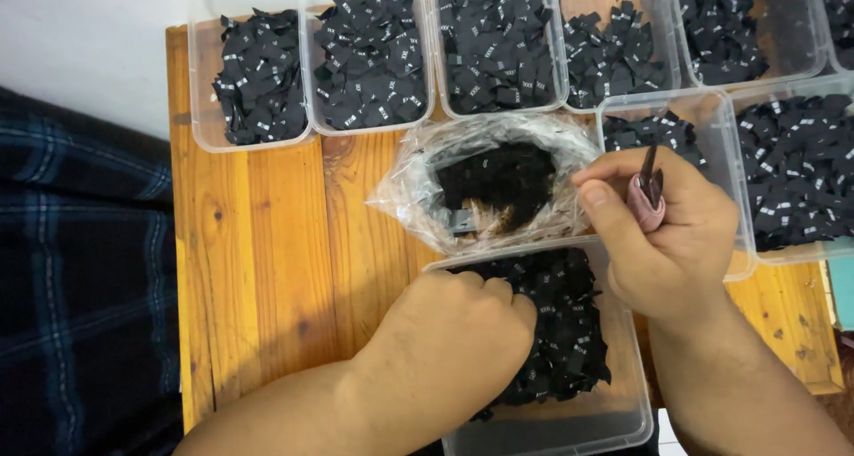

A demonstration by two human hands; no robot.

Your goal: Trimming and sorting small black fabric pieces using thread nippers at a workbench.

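My left hand (pixel 445 340) reaches into a clear plastic tub (pixel 569 429) full of small black fabric labels (pixel 574 327), fingers curled down among them; whether it grips any is hidden. My right hand (pixel 667 234) hovers over the tub's far right corner, closed around a small pink-handled cutting tool (pixel 647 198) with dark blades pointing up. Just beyond both hands lies an open clear plastic bag (pixel 418 198) holding more black labels (pixel 498 180).
A row of clear tubs with black labels (pixel 258 78) lines the far edge of the wooden table (pixel 258 260), more tubs (pixel 801 171) stand at the right. Dark plaid fabric (pixel 80 278) lies left of the table.
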